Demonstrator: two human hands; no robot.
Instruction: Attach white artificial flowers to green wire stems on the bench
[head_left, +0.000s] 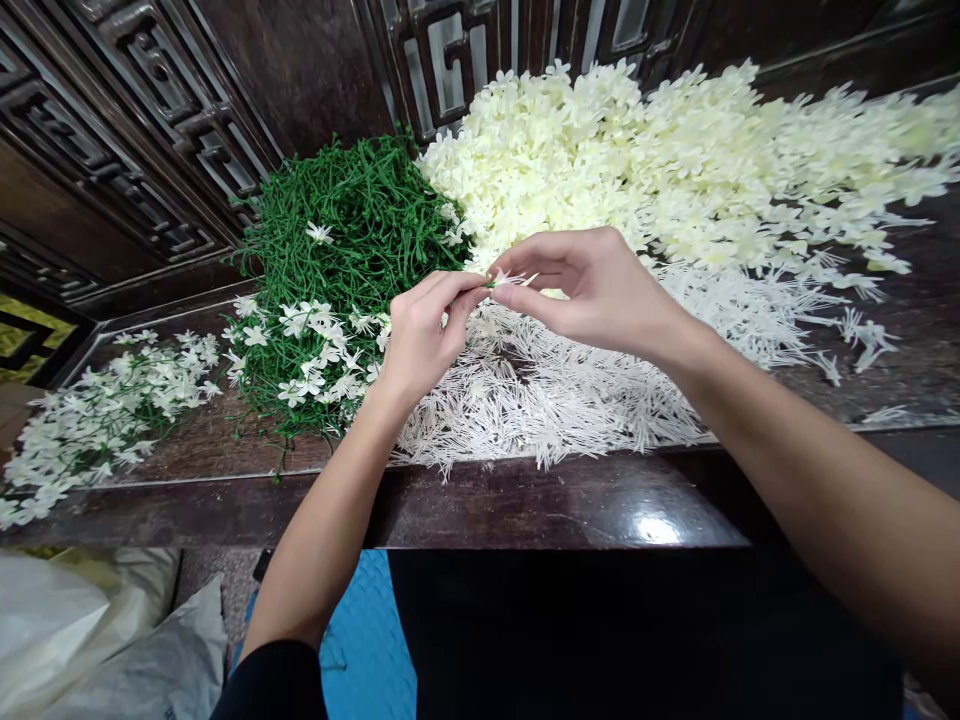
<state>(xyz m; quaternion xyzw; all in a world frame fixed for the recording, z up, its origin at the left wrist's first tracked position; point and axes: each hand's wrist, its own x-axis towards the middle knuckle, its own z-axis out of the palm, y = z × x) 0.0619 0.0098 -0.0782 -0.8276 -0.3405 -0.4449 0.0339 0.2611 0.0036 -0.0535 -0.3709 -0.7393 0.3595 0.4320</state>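
My left hand [431,325] pinches a green plastic stem [490,283] between thumb and fingertips. Opposite it, my right hand [581,285] closes thumb and fingers on a small white artificial flower [510,279] at the stem's end. Both hands meet above the piles. Beneath them spreads a heap of thin white plastic stamens [555,400]. A mound of green plastic stems [352,220] lies left of my left hand, with several assembled white flowers [315,350] on its front. Behind my right hand is a large pile of cream petals [637,160].
Finished-looking white flower sprigs [112,410] lie at the bench's left end. The dark wooden bench [525,500] has a carved lattice back [172,110]. Pale sacks [150,650] stand on the floor at left, near a blue mat [371,630].
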